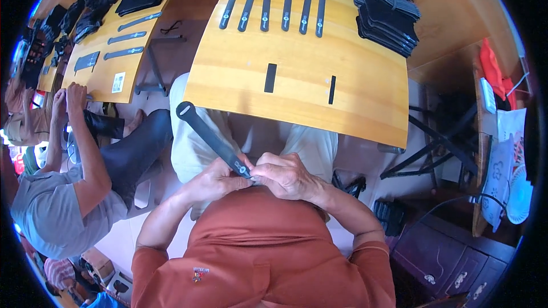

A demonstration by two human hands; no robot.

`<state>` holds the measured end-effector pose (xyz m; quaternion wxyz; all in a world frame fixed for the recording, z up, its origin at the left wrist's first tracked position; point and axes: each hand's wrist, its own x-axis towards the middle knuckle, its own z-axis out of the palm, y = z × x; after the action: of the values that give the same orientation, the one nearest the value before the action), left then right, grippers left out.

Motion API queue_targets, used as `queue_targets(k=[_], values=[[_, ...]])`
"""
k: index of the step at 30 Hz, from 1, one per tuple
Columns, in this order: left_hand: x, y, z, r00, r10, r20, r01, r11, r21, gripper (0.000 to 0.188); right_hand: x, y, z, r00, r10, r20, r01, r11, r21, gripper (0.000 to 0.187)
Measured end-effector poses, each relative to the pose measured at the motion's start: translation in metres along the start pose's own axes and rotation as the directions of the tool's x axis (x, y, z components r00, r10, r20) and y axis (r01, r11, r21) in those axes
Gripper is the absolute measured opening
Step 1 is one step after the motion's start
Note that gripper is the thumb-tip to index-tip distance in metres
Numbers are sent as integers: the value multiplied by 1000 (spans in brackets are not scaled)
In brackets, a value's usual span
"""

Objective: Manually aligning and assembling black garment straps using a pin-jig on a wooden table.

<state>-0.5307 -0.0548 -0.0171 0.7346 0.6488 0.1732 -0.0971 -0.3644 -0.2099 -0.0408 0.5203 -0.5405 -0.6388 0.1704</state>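
Note:
A long dark grey strap [206, 136] with a slotted, rounded end and pale printing hangs over my lap, its slotted end pointing up and left. My left hand [217, 181] pinches its lower end from the left. Right beside it, my right hand [283, 175] is closed with bent fingers on the same end; the fingers hide the very tip. On the wooden table [365, 85] ahead, several similar straps [286, 8] lie in a row. Nearer me on it are a black rectangular piece [270, 78] and a narrower black strip [331, 89].
Stacks of black folded pieces [388, 14] stand at the table's right back. At left, a co-worker [74, 194] sits by another wooden table [128, 77] bearing straps and black bundles. A shelf with a blue fan [518, 194] and dark drawers [456, 265] are on the right.

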Motion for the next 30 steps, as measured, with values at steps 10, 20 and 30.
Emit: queue_targets(k=[10,20,30], values=[[-15,8,-6,996,37,87,-62,950,307,22,46,-31,-35,996,-37,-83,45,994,100,9],[-21,-14,5,968,238,-75,-230,968,98,20,30,-38,-7,994,-77,80,63,984,170,17],[-43,-38,-4,968,-127,-218,133,991,10,19,116,-52,-253,570,-159,-806,29,984,-174,13]])
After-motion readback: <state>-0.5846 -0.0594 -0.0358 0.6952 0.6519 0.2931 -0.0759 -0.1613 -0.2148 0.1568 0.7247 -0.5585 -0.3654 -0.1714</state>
